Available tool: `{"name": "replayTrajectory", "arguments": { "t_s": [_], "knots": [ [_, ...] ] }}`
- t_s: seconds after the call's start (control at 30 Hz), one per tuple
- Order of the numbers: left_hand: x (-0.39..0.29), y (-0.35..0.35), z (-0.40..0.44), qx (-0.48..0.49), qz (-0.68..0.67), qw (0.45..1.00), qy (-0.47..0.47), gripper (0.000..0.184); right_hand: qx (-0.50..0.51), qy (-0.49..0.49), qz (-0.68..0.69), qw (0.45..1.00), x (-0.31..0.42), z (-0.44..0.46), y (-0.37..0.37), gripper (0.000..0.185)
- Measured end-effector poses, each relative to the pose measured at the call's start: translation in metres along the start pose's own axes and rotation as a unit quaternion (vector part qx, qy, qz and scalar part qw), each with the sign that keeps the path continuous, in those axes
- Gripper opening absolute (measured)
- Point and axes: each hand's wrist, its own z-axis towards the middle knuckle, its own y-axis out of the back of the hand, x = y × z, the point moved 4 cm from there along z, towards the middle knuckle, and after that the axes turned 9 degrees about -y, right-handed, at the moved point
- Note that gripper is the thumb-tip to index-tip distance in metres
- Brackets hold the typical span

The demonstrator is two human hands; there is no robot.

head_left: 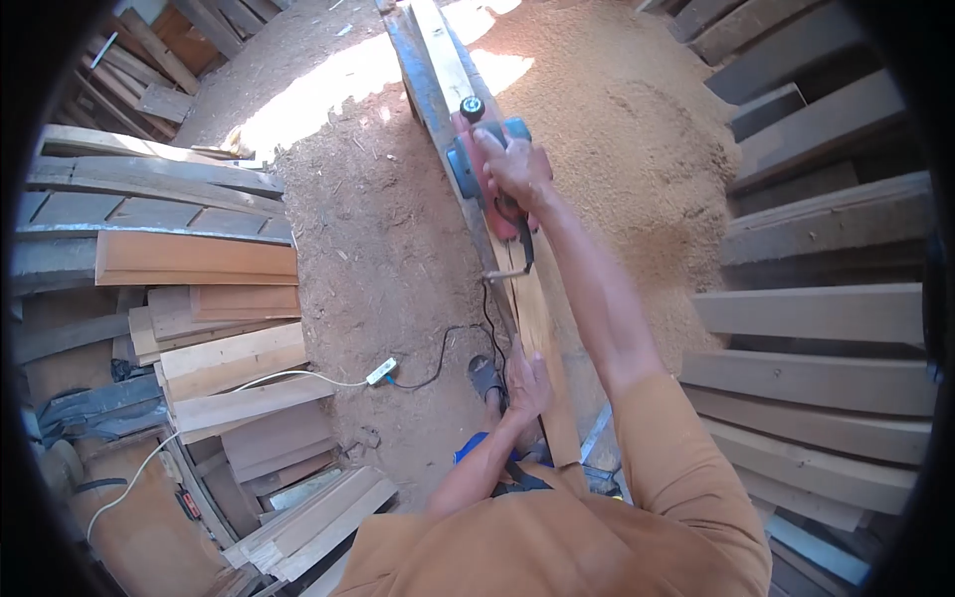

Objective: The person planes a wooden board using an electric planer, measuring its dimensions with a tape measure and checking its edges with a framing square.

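Observation:
A red and teal electric hand planer [500, 221] rests on a long, pale wooden board [559, 403]. My right hand [514, 167] is closed round the planer's top handle, out at arm's length. Closer to my body, my left hand [527, 386] grips the left edge of the board, thumb and fingers against the wood. Beneath the board runs a narrow bench with a worn blue side [418, 80]. A black cord [487, 303] hangs from the back of the planer.
The cord leads to a white power strip [382, 371] on the dirt floor. Stacked planks [239, 353] line the left side, and more boards [816, 318] line the right. Sawdust [637, 179] is heaped right of the bench. My sandalled foot [484, 376] stands by the cord.

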Motion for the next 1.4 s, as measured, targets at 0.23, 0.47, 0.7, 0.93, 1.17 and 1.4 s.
{"name": "replayTrajectory", "arguments": {
  "t_s": [0.23,0.47,0.7,0.93,1.17,1.4],
  "knots": [
    [0.071,0.013,-0.04,-0.157,-0.544,0.711,0.417,0.079,0.025,0.037,0.071,0.996,-0.144,-0.189,0.01,0.045],
    [0.149,-0.001,-0.131,-0.019,-0.564,0.682,0.464,0.068,0.045,-0.038,0.071,0.996,-0.235,-0.334,0.016,0.058],
    [0.154,0.05,-0.126,-0.031,-0.423,0.81,0.405,0.042,0.057,-0.012,0.037,0.998,-0.138,-0.175,0.007,0.089],
    [0.057,0.101,-0.059,0.073,-0.168,0.96,0.212,0.029,0.028,0.035,0.106,0.993,-0.044,-0.03,0.009,0.04],
    [0.098,0.094,-0.098,0.22,-0.013,0.933,0.285,0.019,0.07,-0.007,0.168,0.983,-0.124,-0.128,0.001,0.029],
    [0.136,0.072,-0.162,0.423,0.069,0.882,0.197,0.032,0.084,-0.016,0.055,0.995,-0.238,-0.357,0.011,0.077]
  ]
}}
